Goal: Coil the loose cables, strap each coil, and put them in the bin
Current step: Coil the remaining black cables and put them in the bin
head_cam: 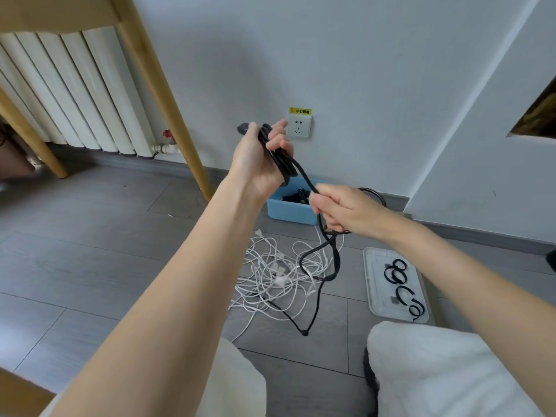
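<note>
Left grip (pixel 261 158) clutches the black cable (pixel 319 257) coil; right grip (pixel 337 209) pinches its slack above tangled white cables (pixel 270 281), between blue bin (pixel 288 210) and strap tray (pixel 371 284).

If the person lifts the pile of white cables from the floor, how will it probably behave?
The white cables look thin and lie in loose, crossed loops, so they would likely hang floppy and lift as one tangled clump. They seem light for their bulk. The black cable, held by the left hand and right hand, drapes across them and may drag them along.
</note>
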The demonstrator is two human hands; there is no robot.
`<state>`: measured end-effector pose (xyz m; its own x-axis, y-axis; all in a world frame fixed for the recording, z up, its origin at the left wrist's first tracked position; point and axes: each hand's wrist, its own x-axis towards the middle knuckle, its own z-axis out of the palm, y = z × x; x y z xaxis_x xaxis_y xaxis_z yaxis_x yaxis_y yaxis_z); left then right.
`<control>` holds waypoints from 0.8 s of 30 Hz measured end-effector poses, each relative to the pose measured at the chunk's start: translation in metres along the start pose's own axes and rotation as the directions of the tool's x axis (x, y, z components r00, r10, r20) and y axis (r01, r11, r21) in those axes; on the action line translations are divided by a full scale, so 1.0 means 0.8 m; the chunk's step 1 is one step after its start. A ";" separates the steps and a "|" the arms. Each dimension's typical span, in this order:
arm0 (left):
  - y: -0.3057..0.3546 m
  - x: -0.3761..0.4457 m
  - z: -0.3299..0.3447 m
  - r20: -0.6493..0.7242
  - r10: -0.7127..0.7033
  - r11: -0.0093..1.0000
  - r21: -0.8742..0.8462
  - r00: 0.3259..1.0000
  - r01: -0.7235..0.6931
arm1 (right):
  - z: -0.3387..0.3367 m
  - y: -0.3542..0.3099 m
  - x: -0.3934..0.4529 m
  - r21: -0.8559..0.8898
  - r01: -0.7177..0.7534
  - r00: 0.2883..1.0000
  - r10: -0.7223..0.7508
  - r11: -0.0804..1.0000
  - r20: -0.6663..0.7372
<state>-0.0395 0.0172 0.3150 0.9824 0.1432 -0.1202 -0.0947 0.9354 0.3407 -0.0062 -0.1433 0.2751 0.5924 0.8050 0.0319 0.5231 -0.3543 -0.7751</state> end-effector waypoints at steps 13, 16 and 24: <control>-0.005 -0.045 -0.019 0.085 -0.781 0.502 0.674 0.618 0.541 | 0.005 0.026 0.008 -0.393 -0.017 0.996 0.050 0.919 0.075; -0.001 -0.059 -0.017 -0.054 -0.725 0.392 0.787 0.687 0.476 | -0.003 0.014 0.013 -0.453 0.040 0.999 -0.049 0.891 -0.007; -0.006 -0.068 -0.009 -0.374 -0.593 0.065 0.860 0.713 0.506 | 0.002 -0.003 0.016 -0.651 0.020 0.977 -0.153 0.759 -0.148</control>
<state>-0.0936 0.0076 0.3133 0.6960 -0.3319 -0.6367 0.6295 -0.1445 0.7634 -0.0008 -0.1311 0.2760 0.5893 0.7703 0.2435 0.8079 -0.5621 -0.1772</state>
